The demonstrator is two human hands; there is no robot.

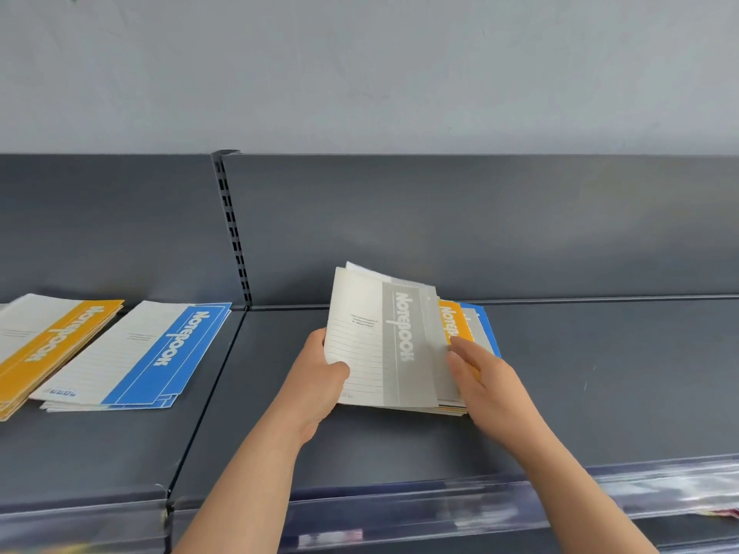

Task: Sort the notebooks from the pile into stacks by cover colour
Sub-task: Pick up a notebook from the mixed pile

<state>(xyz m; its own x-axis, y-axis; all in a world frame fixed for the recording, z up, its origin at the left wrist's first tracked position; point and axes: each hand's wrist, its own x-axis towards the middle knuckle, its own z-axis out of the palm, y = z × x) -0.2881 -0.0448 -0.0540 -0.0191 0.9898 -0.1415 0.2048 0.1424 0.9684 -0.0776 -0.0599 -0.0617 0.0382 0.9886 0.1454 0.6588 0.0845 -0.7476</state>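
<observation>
A mixed pile of notebooks (472, 333) lies on the grey shelf (600, 373) in the middle. My left hand (320, 377) grips the left edge of a grey-banded notebook (384, 345), tilting it up off the pile. Orange and blue covers show under it at the pile's right. My right hand (480, 373) rests with straight fingers on the pile's right side, touching the grey notebook's edge. To the left lie a blue-banded stack (140, 353) and an orange-banded stack (48, 345).
A slotted upright (234, 233) and a seam split the shelf into two bays. A clear plastic price rail (440, 509) runs along the front edge. The dark back panel (480, 225) stands right behind the pile. Bare shelf stretches to the right of the pile.
</observation>
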